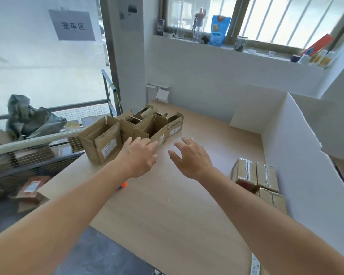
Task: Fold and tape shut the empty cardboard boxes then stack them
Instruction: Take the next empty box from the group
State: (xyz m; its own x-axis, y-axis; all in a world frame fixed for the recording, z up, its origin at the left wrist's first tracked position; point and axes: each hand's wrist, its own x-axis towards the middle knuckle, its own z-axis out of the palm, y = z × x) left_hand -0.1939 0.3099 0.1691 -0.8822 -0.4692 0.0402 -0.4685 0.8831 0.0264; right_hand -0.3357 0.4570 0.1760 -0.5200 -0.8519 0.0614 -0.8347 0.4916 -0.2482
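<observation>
Both forearms stretch forward over the wooden worktop (pixel 167 225). Left hand (pixel 139 157) hovers with fingers spread and relaxed, holding nothing, its fingertips just beside the nearest open cardboard box (pixel 157 130). Right hand (pixel 191 157) hangs above bare wood, fingers loosely curved and wide, also holding nothing. A cluster of open boxes (pixel 127 128) sits by the far left edge, flaps up. Taped boxes (pixel 254 175) lie stacked at the right edge, against a white partition (pixel 298 151). A small orange object (pixel 124 184) peeks out beneath the left forearm.
</observation>
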